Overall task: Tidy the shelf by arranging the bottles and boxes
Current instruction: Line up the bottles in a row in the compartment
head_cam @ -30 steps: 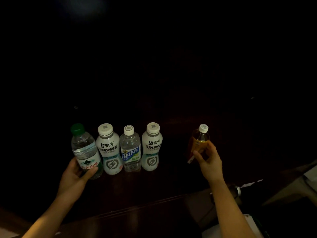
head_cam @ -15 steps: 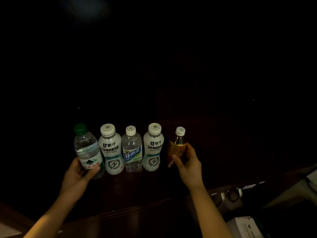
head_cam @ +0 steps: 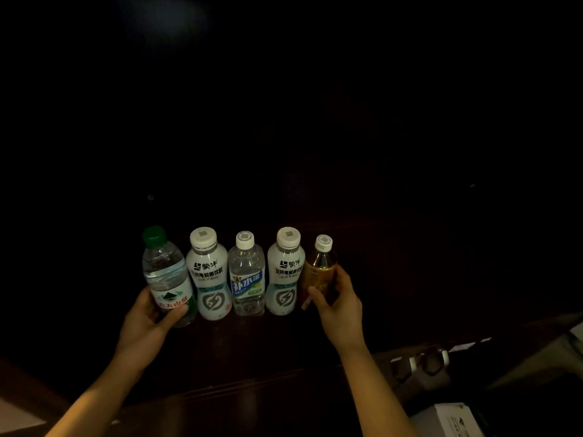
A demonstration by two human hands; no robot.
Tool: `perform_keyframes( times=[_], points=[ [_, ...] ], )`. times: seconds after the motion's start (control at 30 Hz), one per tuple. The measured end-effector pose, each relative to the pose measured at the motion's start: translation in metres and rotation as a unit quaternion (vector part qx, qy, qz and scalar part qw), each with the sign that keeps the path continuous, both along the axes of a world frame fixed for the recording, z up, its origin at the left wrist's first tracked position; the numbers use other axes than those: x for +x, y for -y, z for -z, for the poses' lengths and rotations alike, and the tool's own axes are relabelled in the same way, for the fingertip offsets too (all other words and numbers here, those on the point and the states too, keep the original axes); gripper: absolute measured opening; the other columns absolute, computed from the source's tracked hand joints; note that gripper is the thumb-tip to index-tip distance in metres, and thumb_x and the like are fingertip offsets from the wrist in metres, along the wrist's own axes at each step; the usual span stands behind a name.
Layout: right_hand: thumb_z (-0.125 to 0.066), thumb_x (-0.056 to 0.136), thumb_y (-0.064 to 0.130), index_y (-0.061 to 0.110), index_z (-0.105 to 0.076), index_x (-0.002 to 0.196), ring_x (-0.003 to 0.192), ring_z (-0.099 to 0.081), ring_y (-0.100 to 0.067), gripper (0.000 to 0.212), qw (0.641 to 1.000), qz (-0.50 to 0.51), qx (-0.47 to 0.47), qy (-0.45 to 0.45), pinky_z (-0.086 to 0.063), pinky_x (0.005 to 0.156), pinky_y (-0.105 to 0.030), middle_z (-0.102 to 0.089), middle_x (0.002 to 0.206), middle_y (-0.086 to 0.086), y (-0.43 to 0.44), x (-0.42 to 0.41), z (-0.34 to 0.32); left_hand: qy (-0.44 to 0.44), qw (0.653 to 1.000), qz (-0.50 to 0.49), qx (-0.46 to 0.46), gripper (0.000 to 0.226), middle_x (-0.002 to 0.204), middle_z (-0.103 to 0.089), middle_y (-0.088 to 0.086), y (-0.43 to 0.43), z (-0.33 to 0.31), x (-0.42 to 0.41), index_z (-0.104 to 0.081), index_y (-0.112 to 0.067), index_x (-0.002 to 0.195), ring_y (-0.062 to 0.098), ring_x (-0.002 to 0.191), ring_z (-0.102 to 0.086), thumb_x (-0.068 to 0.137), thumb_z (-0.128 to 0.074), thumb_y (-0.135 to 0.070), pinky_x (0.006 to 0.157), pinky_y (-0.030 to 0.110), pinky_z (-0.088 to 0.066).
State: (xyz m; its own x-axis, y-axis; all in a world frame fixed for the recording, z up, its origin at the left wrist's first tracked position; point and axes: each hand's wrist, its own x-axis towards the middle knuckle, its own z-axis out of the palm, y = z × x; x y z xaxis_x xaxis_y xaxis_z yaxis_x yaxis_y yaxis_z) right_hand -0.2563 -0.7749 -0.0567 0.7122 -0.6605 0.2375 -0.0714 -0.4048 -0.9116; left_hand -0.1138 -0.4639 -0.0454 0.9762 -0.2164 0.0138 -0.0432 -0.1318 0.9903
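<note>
Several bottles stand in a row on a dark wooden shelf (head_cam: 239, 348). At the left end is a clear water bottle with a green cap (head_cam: 164, 272), gripped low by my left hand (head_cam: 148, 323). Then come a white drink bottle (head_cam: 208, 275), a clear bottle with a blue label (head_cam: 246, 275) and a second white drink bottle (head_cam: 286, 272). At the right end an amber bottle with a white cap (head_cam: 319, 269) touches the second white bottle; my right hand (head_cam: 339, 307) is wrapped around its lower half.
The shelf's back and the space right of the row are very dark. Below the shelf edge at lower right lie a metal fitting (head_cam: 422, 364), a white box (head_cam: 454, 417) and pale surfaces (head_cam: 555, 357). A pale patch (head_cam: 15, 417) shows at lower left.
My right hand has carried the amber bottle leftward from well apart until it stands against the second white bottle. My left hand has stayed on the green-capped bottle.
</note>
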Motion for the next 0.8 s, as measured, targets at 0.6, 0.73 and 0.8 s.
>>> perform_keyframes(
  times=[0.6, 0.73, 0.8],
  points=[
    [-0.077, 0.089, 0.026, 0.027, -0.039, 0.152, 0.104, -0.048, 0.033, 0.074, 0.999, 0.003, -0.001, -0.041, -0.039, 0.078, 0.006, -0.059, 0.108, 0.046, -0.004, -0.006, -0.01, 0.006, 1.0, 0.024, 0.015, 0.073, 0.135, -0.059, -0.002, -0.006, 0.004, 0.006, -0.046, -0.022, 0.143, 0.018, 0.128, -0.054, 0.08, -0.079, -0.005, 0.104, 0.037, -0.042],
    [-0.078, 0.087, 0.033, 0.03, -0.031, 0.156, 0.107, -0.038, 0.038, 0.084, 0.998, 0.014, -0.002, -0.06, -0.035, 0.093, -0.006, -0.047, 0.122, 0.04, -0.012, -0.016, -0.02, 0.019, 0.999, 0.037, 0.025, 0.091, 0.147, -0.048, -0.009, -0.012, 0.002, 0.002, -0.034, -0.029, 0.153, 0.011, 0.135, -0.044, 0.077, -0.082, -0.016, 0.11, 0.036, -0.036],
    [-0.078, 0.087, 0.033, 0.029, -0.029, 0.157, 0.119, -0.038, 0.03, 0.086, 0.998, 0.029, -0.009, -0.061, -0.034, 0.099, -0.01, -0.048, 0.136, 0.028, -0.019, -0.022, -0.027, 0.027, 0.999, 0.042, 0.021, 0.095, 0.149, -0.044, -0.013, -0.016, 0.0, 0.001, -0.031, -0.033, 0.153, 0.009, 0.139, -0.039, 0.073, -0.082, -0.03, 0.113, 0.038, -0.033]
  ],
)
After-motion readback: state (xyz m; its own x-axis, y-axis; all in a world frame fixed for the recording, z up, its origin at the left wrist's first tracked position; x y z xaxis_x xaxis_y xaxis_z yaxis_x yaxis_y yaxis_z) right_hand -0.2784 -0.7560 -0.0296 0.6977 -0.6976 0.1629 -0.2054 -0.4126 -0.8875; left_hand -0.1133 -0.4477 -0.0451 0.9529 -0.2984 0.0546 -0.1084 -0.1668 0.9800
